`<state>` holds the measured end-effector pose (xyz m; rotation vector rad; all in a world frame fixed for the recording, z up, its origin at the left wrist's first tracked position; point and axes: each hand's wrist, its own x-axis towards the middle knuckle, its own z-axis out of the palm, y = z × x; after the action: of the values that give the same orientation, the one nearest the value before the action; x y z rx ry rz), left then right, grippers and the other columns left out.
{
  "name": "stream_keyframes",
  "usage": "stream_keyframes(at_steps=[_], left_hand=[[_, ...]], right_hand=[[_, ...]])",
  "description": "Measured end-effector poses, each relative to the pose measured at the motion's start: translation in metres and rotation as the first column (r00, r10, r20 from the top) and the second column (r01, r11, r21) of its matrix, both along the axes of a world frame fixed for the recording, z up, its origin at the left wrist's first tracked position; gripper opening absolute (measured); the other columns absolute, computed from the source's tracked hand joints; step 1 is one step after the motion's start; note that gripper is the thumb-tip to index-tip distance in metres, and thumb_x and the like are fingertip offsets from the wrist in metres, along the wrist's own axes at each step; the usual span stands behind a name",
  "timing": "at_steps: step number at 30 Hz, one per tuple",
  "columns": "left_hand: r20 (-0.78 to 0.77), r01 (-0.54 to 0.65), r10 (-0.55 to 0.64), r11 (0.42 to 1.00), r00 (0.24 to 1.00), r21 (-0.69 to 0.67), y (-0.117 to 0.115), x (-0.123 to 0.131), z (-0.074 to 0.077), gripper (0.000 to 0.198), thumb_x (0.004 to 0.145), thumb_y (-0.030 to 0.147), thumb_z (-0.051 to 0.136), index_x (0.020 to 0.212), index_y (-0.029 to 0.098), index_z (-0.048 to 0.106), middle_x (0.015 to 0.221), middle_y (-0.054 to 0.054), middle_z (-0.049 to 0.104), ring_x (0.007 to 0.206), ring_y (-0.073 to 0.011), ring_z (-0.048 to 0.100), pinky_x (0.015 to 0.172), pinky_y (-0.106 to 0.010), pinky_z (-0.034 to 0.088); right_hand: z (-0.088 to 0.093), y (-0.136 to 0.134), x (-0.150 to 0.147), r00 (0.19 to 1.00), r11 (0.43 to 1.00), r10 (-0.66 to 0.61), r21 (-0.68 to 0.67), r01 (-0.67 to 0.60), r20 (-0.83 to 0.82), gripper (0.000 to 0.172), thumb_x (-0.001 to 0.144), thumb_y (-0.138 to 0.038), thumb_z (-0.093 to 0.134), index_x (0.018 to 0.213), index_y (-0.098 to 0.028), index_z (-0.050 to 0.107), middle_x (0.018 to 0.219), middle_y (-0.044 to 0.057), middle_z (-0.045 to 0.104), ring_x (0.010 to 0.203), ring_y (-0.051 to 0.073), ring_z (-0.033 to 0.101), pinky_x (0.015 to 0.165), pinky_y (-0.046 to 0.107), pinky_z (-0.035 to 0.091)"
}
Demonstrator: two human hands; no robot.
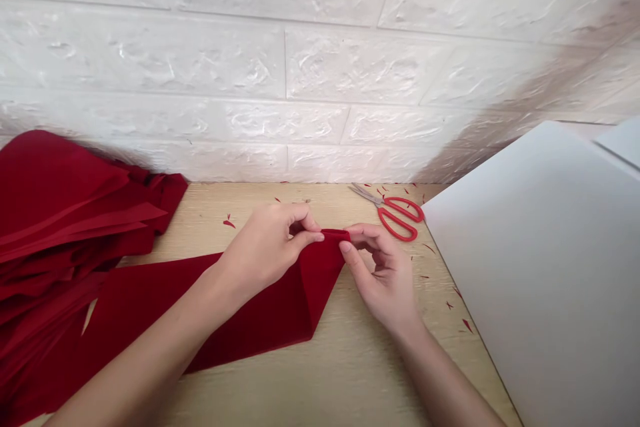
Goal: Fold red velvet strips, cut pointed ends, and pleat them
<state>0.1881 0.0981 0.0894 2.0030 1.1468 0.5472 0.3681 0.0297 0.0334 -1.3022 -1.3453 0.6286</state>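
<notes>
A long strip of dark red fabric [270, 310] lies across the wooden table, its right end folded over and lifted. My left hand [273, 240] pinches the top edge of that fold between thumb and forefinger. At the fold's right corner, my right hand [383, 273] grips the same fabric with thumb and fingers, so a short doubled edge stretches between both hands. My left forearm crosses over the strip and hides part of it. Red-handled scissors [400, 213] lie just beyond my right hand, blades pointing to the upper left.
A large heap of red fabric [60, 200] fills the left side. Small red scraps [229, 221] are scattered on the wooden table [350, 373]. On the right stands a white panel [545, 260]. A white brick-patterned wall [320, 67] closes off the back.
</notes>
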Motion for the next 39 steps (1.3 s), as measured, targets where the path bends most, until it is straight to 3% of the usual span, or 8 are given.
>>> stream_keyframes(at_steps=[5,14,18,21,24,27,36,39], left_hand=[[0.001,0.024,-0.024,0.999,1.000,0.029,-0.003,0.002,0.001,0.015,0.089,0.019,0.066,0.074,0.020,0.068,0.080,0.000,0.075,0.076,-0.0175,0.068,0.070,-0.031,0.048],[0.002,0.040,-0.040,0.996,0.999,-0.075,-0.004,0.000,0.003,0.014,0.089,0.024,0.065,0.078,0.019,0.071,0.080,-0.002,0.075,0.072,-0.0174,0.068,0.066,-0.031,0.051],[-0.020,0.063,-0.065,0.994,0.998,-0.089,-0.003,-0.005,0.006,0.016,0.090,0.030,0.065,0.079,0.020,0.070,0.082,-0.001,0.076,0.073,-0.0175,0.069,0.067,-0.030,0.052],[-0.043,0.079,-0.078,0.997,0.996,0.001,-0.001,-0.008,0.007,0.017,0.088,0.036,0.068,0.093,0.020,0.068,0.096,-0.002,0.076,0.088,-0.0201,0.070,0.073,-0.031,0.054],[-0.065,0.228,-0.223,0.970,0.973,0.084,-0.002,-0.008,0.009,0.017,0.096,0.033,0.059,0.105,0.023,0.069,0.109,-0.002,0.076,0.097,-0.0189,0.070,0.082,-0.030,0.053],[-0.141,0.381,-0.366,0.919,0.920,0.102,-0.004,-0.005,0.010,0.027,0.102,0.023,0.046,0.098,0.023,0.073,0.101,-0.001,0.078,0.089,-0.0177,0.071,0.081,-0.030,0.051],[-0.172,0.271,-0.241,0.946,0.955,0.179,-0.007,-0.005,0.013,0.028,0.098,0.025,0.051,0.087,0.024,0.076,0.075,-0.001,0.075,0.071,-0.0171,0.069,0.072,-0.028,0.052],[-0.219,0.272,-0.220,0.930,0.951,0.247,-0.009,-0.005,0.013,0.027,0.098,0.021,0.052,0.086,0.022,0.075,0.078,-0.003,0.075,0.077,-0.0195,0.070,0.076,-0.030,0.053]], right_hand=[[0.003,0.001,0.001,0.999,0.999,-0.029,0.029,0.028,0.031,0.004,0.091,-0.025,0.068,0.093,-0.022,0.071,0.082,0.002,0.074,0.074,0.015,0.068,0.070,0.027,0.057],[0.002,-0.001,0.001,0.999,0.999,-0.046,0.022,0.046,-0.022,0.007,0.092,-0.028,0.067,0.091,-0.023,0.071,0.084,0.004,0.074,0.077,0.017,0.070,0.070,0.030,0.058],[0.003,-0.003,0.004,0.996,0.997,-0.019,0.075,0.012,0.087,0.006,0.094,-0.024,0.064,0.093,-0.024,0.070,0.086,0.003,0.074,0.078,0.017,0.069,0.072,0.031,0.057],[0.007,-0.004,0.006,0.978,0.984,0.026,0.165,-0.062,0.209,0.011,0.093,-0.015,0.063,0.095,-0.024,0.069,0.087,0.003,0.073,0.079,0.018,0.069,0.072,0.032,0.057],[0.011,-0.005,0.006,0.958,0.964,0.067,0.230,-0.134,0.277,0.020,0.091,-0.008,0.063,0.098,-0.026,0.069,0.087,0.002,0.074,0.081,0.018,0.069,0.072,0.032,0.056],[0.012,-0.006,0.006,0.954,0.950,0.091,0.262,-0.169,0.284,0.026,0.090,-0.004,0.062,0.101,-0.026,0.069,0.088,0.002,0.074,0.082,0.018,0.069,0.073,0.033,0.056],[0.009,-0.009,0.004,0.985,0.988,0.017,0.151,-0.043,0.170,0.010,0.093,-0.017,0.065,0.096,-0.025,0.070,0.086,0.002,0.073,0.078,0.017,0.068,0.069,0.031,0.056],[0.019,-0.008,0.005,0.963,0.992,0.036,0.105,-0.067,0.268,0.007,0.094,-0.019,0.064,0.095,-0.024,0.069,0.085,0.001,0.073,0.075,0.016,0.068,0.067,0.029,0.055]])
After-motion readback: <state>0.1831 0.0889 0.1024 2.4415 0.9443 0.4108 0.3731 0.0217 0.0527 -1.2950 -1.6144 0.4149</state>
